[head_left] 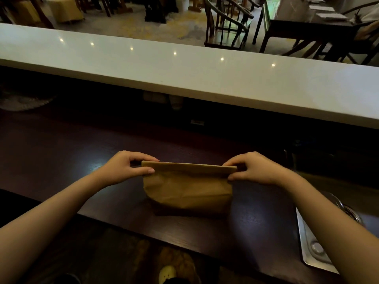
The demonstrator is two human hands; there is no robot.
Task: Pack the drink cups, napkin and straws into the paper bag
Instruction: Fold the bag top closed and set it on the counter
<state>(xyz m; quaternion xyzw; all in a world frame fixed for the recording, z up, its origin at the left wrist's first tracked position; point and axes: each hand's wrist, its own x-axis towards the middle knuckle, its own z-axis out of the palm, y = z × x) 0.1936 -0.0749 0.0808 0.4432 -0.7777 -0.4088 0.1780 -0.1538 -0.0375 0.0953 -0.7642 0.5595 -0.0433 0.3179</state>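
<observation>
Paper bag [187, 191] upright on dark wooden counter [82, 160], top folded over into a flat band. Left hand [125, 168] pinches the band's left end, thumb on the near face, fingers behind. Right hand [254, 169] pinches the right end the same way. Bag sits between both hands, base on the counter. Metal tray [307, 249] near right forearm. White ledge [184, 78] beyond.

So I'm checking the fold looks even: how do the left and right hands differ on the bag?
The left hand pinches the paper bag at its left top corner with the thumb lying along the near face; the right hand pinches the right corner, fingers curled tighter. The left hand sits slightly higher in the picture. Both grip the folded top edge.
</observation>
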